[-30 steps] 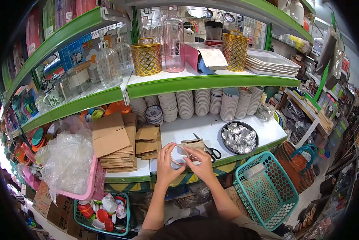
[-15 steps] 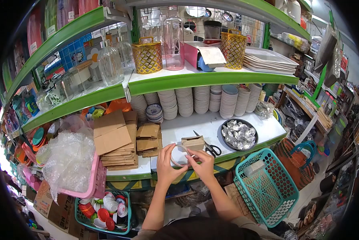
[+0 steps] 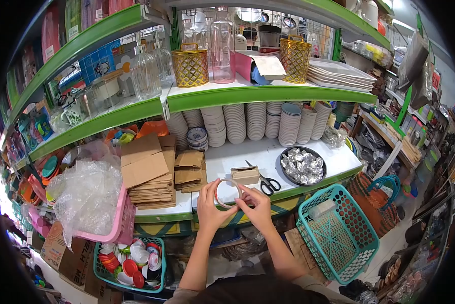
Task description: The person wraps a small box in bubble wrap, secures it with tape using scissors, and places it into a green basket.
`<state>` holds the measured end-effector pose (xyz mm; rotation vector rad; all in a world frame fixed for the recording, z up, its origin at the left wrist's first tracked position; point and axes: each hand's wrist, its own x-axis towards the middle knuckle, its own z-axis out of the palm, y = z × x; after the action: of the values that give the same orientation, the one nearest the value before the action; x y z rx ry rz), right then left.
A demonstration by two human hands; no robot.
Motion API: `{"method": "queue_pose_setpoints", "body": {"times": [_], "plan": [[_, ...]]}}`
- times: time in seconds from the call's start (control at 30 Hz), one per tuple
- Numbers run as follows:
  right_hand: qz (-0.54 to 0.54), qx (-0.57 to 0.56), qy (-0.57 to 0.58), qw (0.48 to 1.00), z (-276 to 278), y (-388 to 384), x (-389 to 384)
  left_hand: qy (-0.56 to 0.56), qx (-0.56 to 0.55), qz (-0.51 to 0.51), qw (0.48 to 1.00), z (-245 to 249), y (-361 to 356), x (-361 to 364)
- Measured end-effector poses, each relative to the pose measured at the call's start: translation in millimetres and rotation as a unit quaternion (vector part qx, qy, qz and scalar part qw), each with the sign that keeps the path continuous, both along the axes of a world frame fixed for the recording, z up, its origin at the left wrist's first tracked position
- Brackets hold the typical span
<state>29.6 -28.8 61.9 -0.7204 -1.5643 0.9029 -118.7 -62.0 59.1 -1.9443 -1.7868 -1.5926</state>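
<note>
My left hand (image 3: 212, 207) curls around the left side of a thin tape roll (image 3: 229, 180), which is held upright so that I look through its open ring. At its right edge, the thumb and fingers of my right hand (image 3: 257, 206) pinch the rim. Just beyond the hands, a small brown cardboard packet (image 3: 245, 175) lies on the white shelf. Black-handled scissors (image 3: 270, 186) rest beside it on the right, blades pointing away. Whether a loose tape end is between my right fingers cannot be made out.
Flattened cardboard (image 3: 146, 187) is stacked at left, near a pink basket (image 3: 122, 223) of bubble wrap. A dark round tray (image 3: 282, 175) holds foil-like pieces. Stacked bowls (image 3: 234, 124) line the back under a green-edged shelf (image 3: 268, 96). Teal baskets (image 3: 302, 228) stand below.
The view has shifted slightly, and the tape roll sits a little higher with its ring facing me more squarely. Both hands keep their hold on it.
</note>
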Motion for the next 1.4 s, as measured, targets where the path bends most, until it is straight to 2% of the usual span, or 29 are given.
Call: {"method": "queue_pose_setpoints", "body": {"times": [0.13,0.2,0.3,0.37,0.53,0.6,0.73,0.8,1.03,1.1,1.3,1.4], "plan": [[-0.02,-0.005,0.012,1.0,-6,-2,-1,0.017,0.001,-0.003,1.0,1,-5,0],[-0.055,0.028,0.006,0.998,-3,-4,-1,0.025,-0.01,0.001,1.0,1,-8,0],[-0.01,0.017,0.03,0.999,-2,-6,-3,0.012,-0.016,0.015,1.0,-2,-12,1],[-0.009,0.027,0.014,0.999,-3,-7,-4,-0.036,-0.04,0.008,0.999,-3,-15,0],[-0.017,0.067,-0.001,0.998,-4,-8,-8,0.004,-0.049,0.027,0.998,-1,-23,-7],[0.018,0.025,0.031,0.999,-2,-11,-12,0.008,-0.033,0.033,0.999,-2,-25,-9],[0.011,0.036,0.008,0.999,-1,-15,-14,0.007,-0.028,0.03,0.999,-1,-28,-10],[0.005,0.003,0.026,1.0,2,-17,-15,0.003,-0.039,0.03,0.999,1,-31,-8],[0.026,0.018,-0.008,0.999,-2,-21,-14,-0.012,-0.026,0.026,0.999,-3,-30,-8],[0.024,-0.02,0.032,0.999,-5,-21,-15,-0.013,-0.022,0.026,0.999,-2,-31,-8],[0.003,0.033,-0.01,0.999,3,-24,-12,-0.014,-0.029,0.03,0.999,-6,-31,-10],[-0.004,0.012,0.028,1.0,1,-26,-14,-0.015,-0.038,0.024,0.999,-4,-33,-9]]}}
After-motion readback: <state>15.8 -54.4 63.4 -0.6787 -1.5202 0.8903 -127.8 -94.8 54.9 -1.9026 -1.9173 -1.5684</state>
